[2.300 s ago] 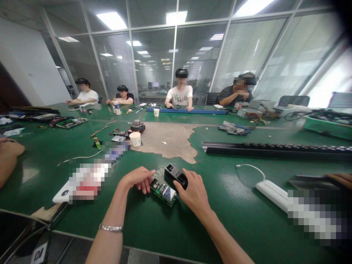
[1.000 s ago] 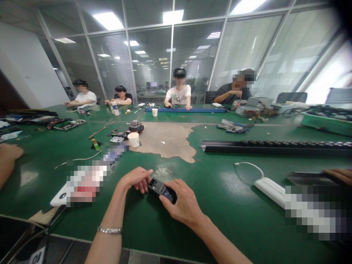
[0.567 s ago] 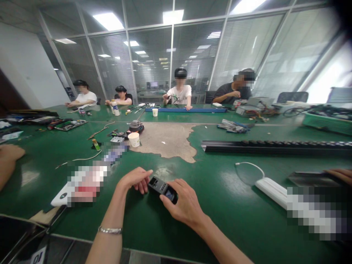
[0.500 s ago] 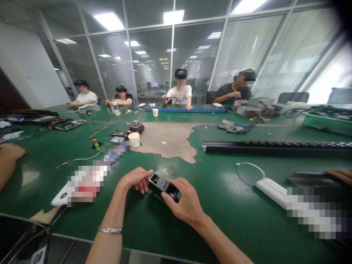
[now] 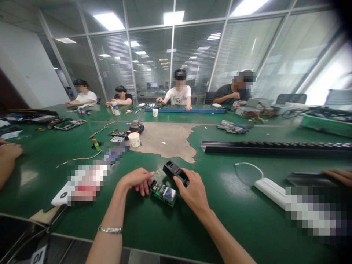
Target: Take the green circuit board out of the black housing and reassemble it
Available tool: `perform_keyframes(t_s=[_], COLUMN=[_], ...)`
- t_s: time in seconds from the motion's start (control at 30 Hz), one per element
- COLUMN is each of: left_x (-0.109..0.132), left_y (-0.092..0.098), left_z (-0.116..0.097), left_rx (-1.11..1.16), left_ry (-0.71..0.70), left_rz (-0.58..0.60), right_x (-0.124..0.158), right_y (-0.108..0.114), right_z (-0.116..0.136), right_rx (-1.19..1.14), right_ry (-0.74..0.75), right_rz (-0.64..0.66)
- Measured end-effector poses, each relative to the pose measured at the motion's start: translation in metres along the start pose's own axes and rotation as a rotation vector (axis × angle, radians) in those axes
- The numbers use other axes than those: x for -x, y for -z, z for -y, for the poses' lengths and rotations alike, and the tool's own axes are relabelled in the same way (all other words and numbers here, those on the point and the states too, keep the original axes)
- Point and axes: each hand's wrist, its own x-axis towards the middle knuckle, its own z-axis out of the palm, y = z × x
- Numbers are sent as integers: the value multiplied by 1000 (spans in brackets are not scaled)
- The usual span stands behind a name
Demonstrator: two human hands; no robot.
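Bracelet (image 5: 110, 229) is seen on the left wrist, nearest the camera. One circuit board (image 5: 163, 191) is laid flat on the green table (image 5: 154, 231).

- **Left hand** (image 5: 136, 180): set at the board's left end, fingers curled close together, tips pressed against its edge.
- **Right hand** (image 5: 194, 190): placed at the board's right end, thumb and fingertips pinched on one black cover (image 5: 175, 171). The cover is held tilted just behind and above the board, apart from it.

Step judged: the cover is kept clear of the board while the board is steadied. Any refit would call for the cover's openings to be lined up over the board's parts before it is pressed down.

- **Right of the board:** one white power strip (image 5: 271, 189).
- **Behind the board:** nearer paper cup (image 5: 134, 139), one long black rail (image 5: 275, 147), then farther paper cup (image 5: 156, 112), so two cups.
- **Farthest behind it:** four seated people are counted.
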Motion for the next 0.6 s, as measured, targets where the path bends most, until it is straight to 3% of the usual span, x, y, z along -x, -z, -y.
perform_keyframes(t_s=[0.37,0.5,0.6], left_x=[6,7,6], left_y=[0,0,0], left_z=[-5,-5,-5], left_rx=[56,82,99], left_ry=[-30,-40,-38], left_rz=[19,26,22], right_x=[4,2,0], right_y=[-4,-3,1], right_z=[-7,-7,-3], right_rx=[161,122,0], right_ry=[-15,-28,-16], right_rz=[88,103,29])
